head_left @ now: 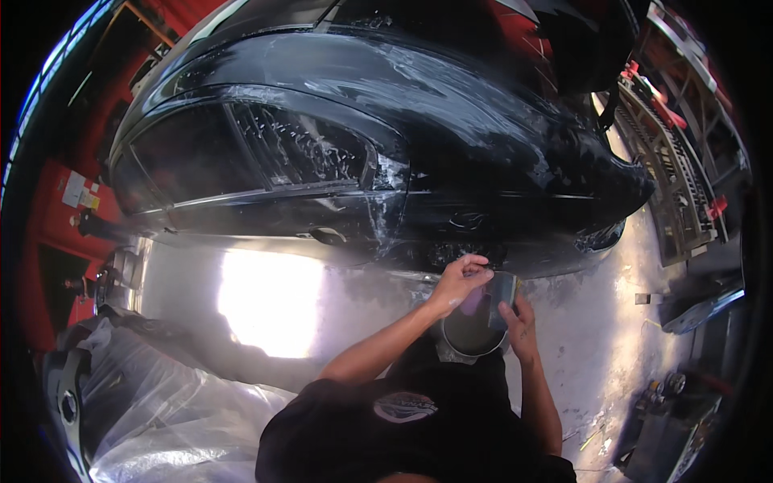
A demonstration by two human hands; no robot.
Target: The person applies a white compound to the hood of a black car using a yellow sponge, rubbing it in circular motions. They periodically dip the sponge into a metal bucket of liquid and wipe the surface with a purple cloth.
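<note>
1. Pad: one flat grey-blue pad (pixel 504 296), up in front of your body, stood on edge more than lying flat, over the bucket's right side
2. Right hand: your right hand (pixel 523 332) is closed on the pad, thumb on the near face, fingers round the outer edge; that grip looks meant to leave most of the face free
3. Left hand: your left hand (pixel 457 288) is just beside the pad's upper left corner, fingers curled; can't tell if it pinches anything, or whether the purple patch (pixel 474 301) below it is a separate piece
4. Bucket: one round dark bucket (pixel 472 353) under both hands, close to your body; probably set there so drips off the pad land inside, and so your reach stays short
5. Car: one black car (pixel 491 173) just beyond your hands, side toward you; pale smears on roof edge and rear, two side windows in view, one door handle (pixel 328 235)
6. Further out: one clear plastic sheet (pixel 173 402) draped at lower left, likely as a dust cover; one bright light patch on the floor (pixel 362 294); metal racking (pixel 675 189) along the right, pieces too tangled to count
</note>
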